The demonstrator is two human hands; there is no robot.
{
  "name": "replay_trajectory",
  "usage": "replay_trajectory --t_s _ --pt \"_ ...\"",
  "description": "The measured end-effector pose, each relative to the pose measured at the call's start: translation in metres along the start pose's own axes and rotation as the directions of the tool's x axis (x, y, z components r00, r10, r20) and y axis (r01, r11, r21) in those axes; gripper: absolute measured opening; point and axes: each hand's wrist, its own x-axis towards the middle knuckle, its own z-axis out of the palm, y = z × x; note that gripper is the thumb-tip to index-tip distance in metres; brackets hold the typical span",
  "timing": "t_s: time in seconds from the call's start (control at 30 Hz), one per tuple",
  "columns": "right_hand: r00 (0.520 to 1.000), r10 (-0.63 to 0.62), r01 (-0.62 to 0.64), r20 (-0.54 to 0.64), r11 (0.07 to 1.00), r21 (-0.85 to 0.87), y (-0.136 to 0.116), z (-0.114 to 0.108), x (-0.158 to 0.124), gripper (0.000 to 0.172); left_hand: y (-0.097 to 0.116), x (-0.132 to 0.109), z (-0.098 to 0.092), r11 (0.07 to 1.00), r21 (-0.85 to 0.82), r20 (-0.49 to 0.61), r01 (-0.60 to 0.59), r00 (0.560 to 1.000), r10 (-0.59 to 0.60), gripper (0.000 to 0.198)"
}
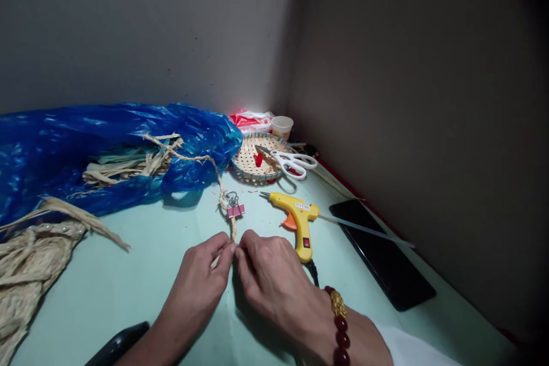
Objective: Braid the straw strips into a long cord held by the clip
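Note:
A braided straw cord (pixel 233 230) runs toward me across the pale green table and ends at my fingertips. My left hand (pixel 205 269) pinches the near end of the cord, and a pale strand shows between its thumb and fingers. Close against it, my right hand (pixel 272 274) is closed with thumb and fingertips at the same end. A pink binder clip (pixel 235 210) grips the cord just beyond my hands. Past the clip the cord leads back to a straw bundle (pixel 137 163) in a blue plastic bag (pixel 107 126). The exact finger grip is partly hidden.
Right of my hands lies a yellow glue gun (pixel 302 217) with a long glue stick. White-handled scissors (pixel 295 161) rest on a woven tray (pixel 257 174). A black phone-like slab (pixel 386 263) lies right, a woven straw piece (pixel 34 280) left. Walls stand behind and right.

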Motion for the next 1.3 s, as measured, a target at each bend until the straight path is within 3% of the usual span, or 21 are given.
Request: replay_trajectory --t_s 0.13,0.23,0.37,0.47,0.53,0.63,0.73,0.83,0.93,1.07,1.3 --pt "0.999 -0.028 0.029 -0.016 0.999 0.045 -0.004 0.006 -0.004 0.018 -0.008 -0.001 0.002 0.967 -0.247 0.058 0.062 0.997 -0.049 0.029" --pt "0.986 -0.159 0.152 -0.053 0.98 -0.125 -0.006 0.016 -0.007 0.013 -0.014 -0.002 0.003 0.898 -0.414 0.132 0.145 0.986 -0.098 0.032" --pt "0.894 -0.439 0.36 -0.087 0.82 -0.445 -0.007 0.028 -0.011 0.023 -0.016 -0.005 0.001 0.837 -0.517 0.146 0.179 0.982 -0.12 0.029" --pt "0.852 -0.515 0.431 -0.096 0.792 -0.432 -0.006 0.024 -0.013 0.024 -0.012 -0.007 -0.003 0.835 -0.523 0.163 0.169 0.982 -0.096 0.025" --pt "0.895 -0.433 0.399 -0.102 0.883 -0.248 -0.004 0.013 -0.012 0.017 -0.009 -0.009 -0.006 0.824 -0.54 0.188 0.171 0.979 -0.08 0.023" --pt "0.973 -0.174 0.185 -0.155 0.981 0.064 0.002 -0.004 -0.006 0.023 -0.008 -0.009 -0.008 0.794 -0.568 0.236 0.216 0.967 -0.095 0.021" --pt "0.998 -0.019 0.038 -0.061 0.942 0.332 0.009 -0.011 0.003 0.024 -0.008 -0.008 -0.008 0.814 -0.534 0.238 0.228 0.964 -0.114 0.021" --pt "0.986 -0.087 -0.009 0.139 0.818 0.575 0.016 -0.006 0.009 0.028 -0.008 -0.005 -0.008 0.855 -0.485 0.255 0.184 0.965 -0.063 0.023" --pt "0.985 -0.095 -0.011 0.141 0.793 0.609 0.02 -0.001 0.011 0.031 -0.006 -0.005 -0.01 0.93 -0.359 0.203 0.073 0.979 0.001 0.022" --pt "0.994 -0.049 -0.022 0.102 0.802 0.597 0.02 0.002 0.013 0.03 -0.003 -0.009 -0.01 0.997 -0.065 0.078 -0.046 0.996 0.051 0.024" --pt "0.992 0.107 -0.126 0.069 0.752 0.647 0.013 0.01 0.011 0.024 -0.003 -0.017 -0.007 0.95 0.288 0.056 -0.121 0.992 0.11 0.031"
